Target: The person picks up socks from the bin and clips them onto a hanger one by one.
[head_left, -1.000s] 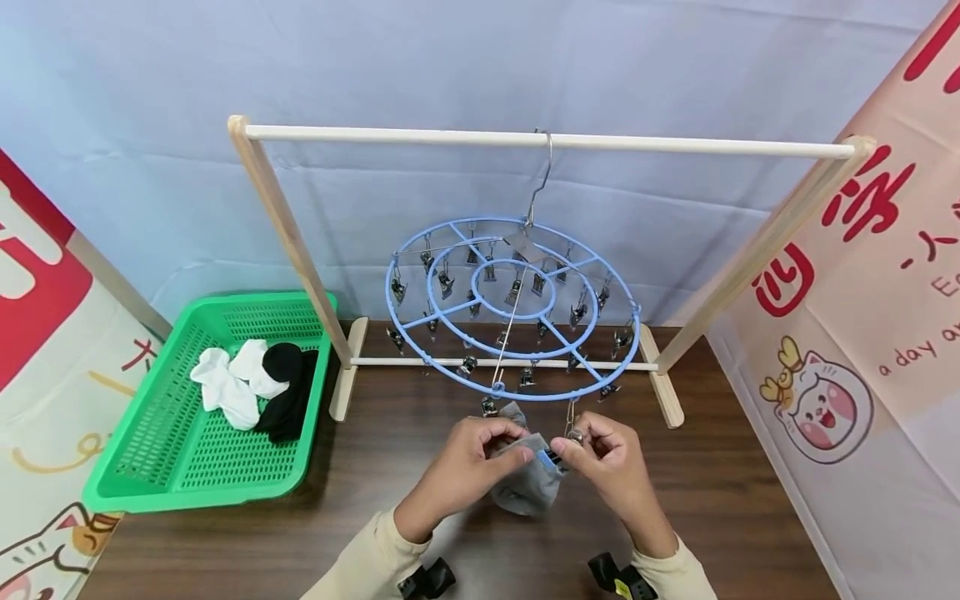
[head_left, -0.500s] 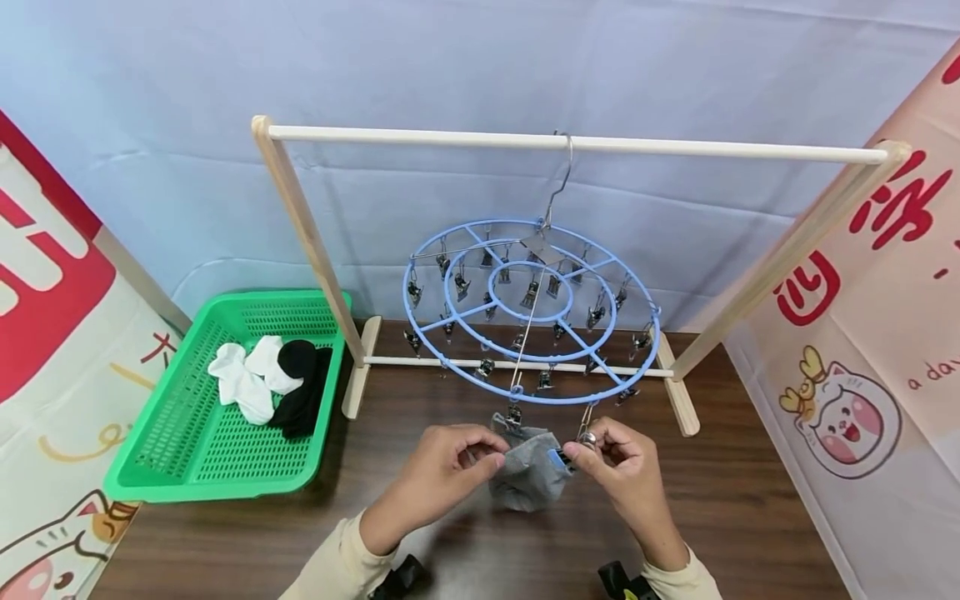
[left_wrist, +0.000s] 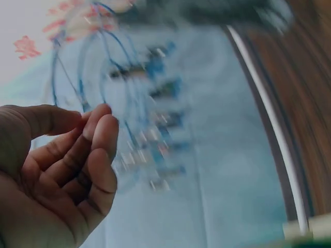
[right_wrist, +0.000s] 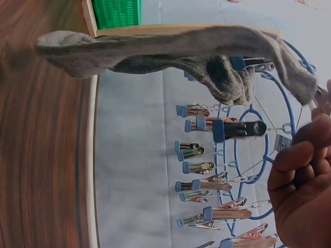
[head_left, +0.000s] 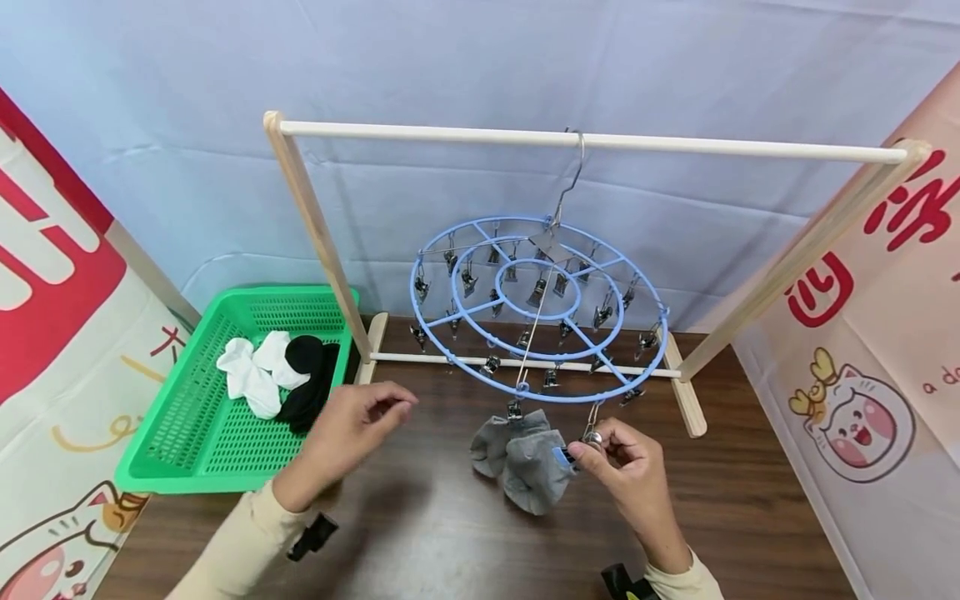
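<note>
Near the front right of the round blue clip hanger (head_left: pixel 558 399), my right hand (head_left: pixel 630 462) pinches a metal clip (head_left: pixel 592 438). A grey sock (head_left: pixel 536 475) hangs from that clip, its blue-tipped jaws on the fabric. A second grey sock (head_left: pixel 490 446) hangs just left of it from a neighbouring clip (head_left: pixel 513 409). In the right wrist view the grey sock (right_wrist: pixel 155 49) stretches away from the fingers. My left hand (head_left: pixel 348 433) is between the hanger and the basket, loosely curled, holding nothing; the left wrist view is blurred.
A green basket (head_left: pixel 195 483) on the left holds white socks (head_left: pixel 251 387) and a black sock (head_left: pixel 305 357). The hanger hooks onto the white bar (head_left: pixel 420 133) of a wooden rack, whose left post (head_left: pixel 315 225) stands beside the basket. Several metal clips dangle from the rings.
My left hand has let go of the grey sock and moved left toward the basket. The right hand keeps its pinch on the clip. The head view has shifted slightly.
</note>
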{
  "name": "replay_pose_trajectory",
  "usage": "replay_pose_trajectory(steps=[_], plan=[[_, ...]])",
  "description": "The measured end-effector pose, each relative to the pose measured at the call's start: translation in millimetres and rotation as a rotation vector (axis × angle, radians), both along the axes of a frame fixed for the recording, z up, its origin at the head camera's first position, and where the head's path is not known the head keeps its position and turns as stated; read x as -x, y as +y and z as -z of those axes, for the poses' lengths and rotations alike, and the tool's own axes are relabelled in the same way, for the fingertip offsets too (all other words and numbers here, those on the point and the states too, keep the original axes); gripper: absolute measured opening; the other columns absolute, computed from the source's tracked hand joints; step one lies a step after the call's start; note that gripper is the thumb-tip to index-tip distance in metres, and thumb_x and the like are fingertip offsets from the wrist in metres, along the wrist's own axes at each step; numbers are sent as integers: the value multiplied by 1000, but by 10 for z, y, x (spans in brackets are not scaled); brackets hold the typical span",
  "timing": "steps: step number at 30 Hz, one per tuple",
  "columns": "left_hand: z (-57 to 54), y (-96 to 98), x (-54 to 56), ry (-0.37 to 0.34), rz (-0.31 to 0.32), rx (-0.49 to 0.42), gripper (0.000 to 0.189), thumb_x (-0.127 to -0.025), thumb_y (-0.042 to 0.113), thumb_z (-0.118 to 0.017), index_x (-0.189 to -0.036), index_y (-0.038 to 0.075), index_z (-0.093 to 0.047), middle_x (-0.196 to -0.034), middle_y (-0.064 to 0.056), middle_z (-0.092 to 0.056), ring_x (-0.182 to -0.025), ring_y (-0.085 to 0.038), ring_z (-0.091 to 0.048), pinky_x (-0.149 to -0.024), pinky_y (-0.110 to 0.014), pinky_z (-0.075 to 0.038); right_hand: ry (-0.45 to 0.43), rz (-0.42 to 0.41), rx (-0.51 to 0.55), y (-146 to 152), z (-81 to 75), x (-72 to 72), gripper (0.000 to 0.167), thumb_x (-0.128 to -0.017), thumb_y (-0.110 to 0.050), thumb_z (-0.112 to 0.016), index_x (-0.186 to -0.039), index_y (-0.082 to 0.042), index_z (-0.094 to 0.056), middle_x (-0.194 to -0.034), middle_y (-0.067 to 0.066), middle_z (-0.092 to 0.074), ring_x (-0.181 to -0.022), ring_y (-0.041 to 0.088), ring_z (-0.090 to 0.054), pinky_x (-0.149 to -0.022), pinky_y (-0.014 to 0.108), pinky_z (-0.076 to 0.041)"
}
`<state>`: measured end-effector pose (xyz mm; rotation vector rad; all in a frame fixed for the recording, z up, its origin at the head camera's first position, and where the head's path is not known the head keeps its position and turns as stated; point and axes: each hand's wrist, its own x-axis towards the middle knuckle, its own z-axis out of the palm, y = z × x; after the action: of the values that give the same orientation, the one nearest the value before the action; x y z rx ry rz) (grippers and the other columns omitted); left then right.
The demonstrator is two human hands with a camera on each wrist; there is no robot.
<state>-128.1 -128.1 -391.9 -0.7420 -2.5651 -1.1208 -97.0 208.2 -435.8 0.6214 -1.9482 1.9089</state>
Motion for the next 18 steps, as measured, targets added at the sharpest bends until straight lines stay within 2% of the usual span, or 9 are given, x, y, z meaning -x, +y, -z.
replay_pose_trajectory(steps=[5,8,11,14,16,18], plan=[[44,-405,177,99,-154,166,8,-86,3,-68,-91,8,-72,-70,7,-64,-56,-3,-51,-50,-24,-43,19,2,44,-33,13,-7,29,-76,24,-64,-73,-2,-52,-61,3,-41,-49,11,-34,-39,27,-25],[71,-625,284,103,-234,253,10,-87,3,-65,-94,6,-71,-75,0,-67,-59,-9,-57,-53,-30,-45,4,30,42,-43,14,-15,28,-76,24,-64,-72,-2,-53,-61,3,-43,-50,9,-36,-40,27,-27],[107,-808,403,75,-267,306,11,-87,1,-64,-96,4,-70,-80,-5,-68,-63,-17,-61,-57,-36,-48,-6,60,60,-52,11,-25,28,-75,25,-63,-71,0,-53,-61,2,-45,-50,6,-40,-40,27,-29],[153,-957,530,30,-259,363,13,-85,-1,-66,-97,1,-69,-80,-7,-68,-67,-21,-62,-59,-41,-50,-18,81,83,-60,10,-33,27,-76,24,-63,-70,0,-52,-61,0,-46,-51,2,-43,-41,26,-31],[189,-1048,609,-33,-243,429,14,-84,0,-68,-98,0,-69,-77,-6,-67,-65,-21,-62,-58,-41,-49,-31,91,84,-64,12,-38,27,-76,23,-63,-70,0,-51,-61,-1,-47,-52,0,-44,-41,25,-32],[221,-1130,663,-132,-229,515,18,-83,3,-70,-101,-2,-69,-80,-9,-67,-67,-23,-63,-59,-42,-50,-43,97,79,-67,17,-43,26,-77,23,-63,-70,0,-51,-60,-1,-47,-52,-1,-45,-41,25,-32]])
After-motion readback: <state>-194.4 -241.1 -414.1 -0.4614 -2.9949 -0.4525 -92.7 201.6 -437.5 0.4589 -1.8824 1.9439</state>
